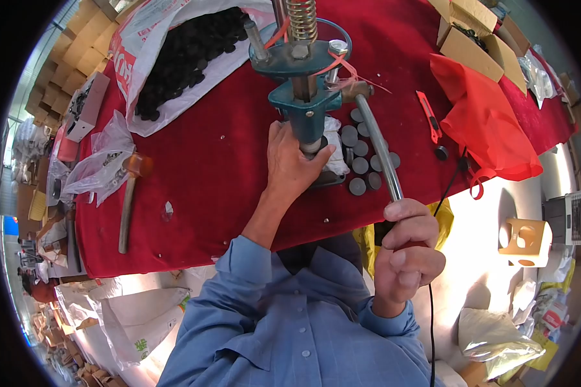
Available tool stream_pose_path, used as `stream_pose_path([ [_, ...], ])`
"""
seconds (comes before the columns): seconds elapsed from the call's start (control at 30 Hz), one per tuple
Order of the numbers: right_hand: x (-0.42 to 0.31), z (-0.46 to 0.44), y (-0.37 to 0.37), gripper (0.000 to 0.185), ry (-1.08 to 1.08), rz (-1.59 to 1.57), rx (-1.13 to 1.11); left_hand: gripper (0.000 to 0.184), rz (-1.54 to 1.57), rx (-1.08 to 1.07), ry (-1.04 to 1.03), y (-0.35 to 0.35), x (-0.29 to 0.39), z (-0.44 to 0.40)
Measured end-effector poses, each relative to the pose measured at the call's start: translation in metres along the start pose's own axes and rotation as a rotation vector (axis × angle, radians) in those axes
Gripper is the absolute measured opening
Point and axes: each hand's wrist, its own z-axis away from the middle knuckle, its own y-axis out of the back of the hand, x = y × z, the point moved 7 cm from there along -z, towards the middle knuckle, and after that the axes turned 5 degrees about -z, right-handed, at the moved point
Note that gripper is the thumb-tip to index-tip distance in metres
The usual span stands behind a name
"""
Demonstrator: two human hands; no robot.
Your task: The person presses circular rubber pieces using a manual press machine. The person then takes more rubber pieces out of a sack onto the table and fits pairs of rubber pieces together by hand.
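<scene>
A green hand press [302, 103] with a coil spring [301, 19] stands at the table's far middle. My right hand [407, 251] is wrapped around the end of its metal lever [382, 151], which slants down toward me. My left hand [287, 161] is at the foot of the press, thumb and fingers closed around a dark round piece [312, 148] right under the ram. My fingers and the press hide most of that piece. Several dark grey round caps [360, 148] lie right of the press, beside a white crumpled cloth [334, 145].
A white sack [132, 71] of black round pieces lies at the back left. A mallet [132, 193] and a plastic bag [103, 164] are on the left. A red utility knife [428, 116], a red bag [490, 122] and an open carton [478, 39] are on the right.
</scene>
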Motion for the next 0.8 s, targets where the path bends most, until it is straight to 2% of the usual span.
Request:
stream_pose_path([
  [0.1,-0.002,-0.002,0.0,0.026,-0.011,0.006,-0.009,0.042,-0.045,0.055,-0.026,-0.003,0.005,-0.002],
  [0.2,-0.006,-0.014,-0.002,0.026,-0.046,0.036,-0.06,0.047,-0.038,0.082,0.073,-0.013,-0.009,-0.002],
  [0.3,-0.004,-0.013,-0.001,0.025,-0.015,0.012,-0.059,0.053,-0.091,0.072,0.085,-0.014,-0.008,-0.003],
  [0.4,-0.002,-0.01,-0.001,0.024,0.001,0.003,-0.037,0.055,0.08,0.034,0.179,-0.006,-0.007,-0.001],
  [0.5,-0.002,-0.009,-0.002,0.024,0.018,0.002,-0.031,0.06,0.146,-0.075,0.053,-0.006,-0.015,0.002],
  [0.6,-0.001,-0.008,-0.003,0.026,0.033,0.008,-0.014,0.062,0.447,-0.282,0.235,-0.007,-0.027,0.001],
  [0.7,-0.001,-0.009,-0.003,0.027,0.014,0.014,-0.022,0.062,0.486,-0.376,0.159,-0.003,-0.033,-0.004],
  [0.8,-0.001,-0.007,-0.002,0.029,0.009,0.005,-0.003,0.064,0.385,-0.42,0.145,0.0,-0.034,-0.007],
])
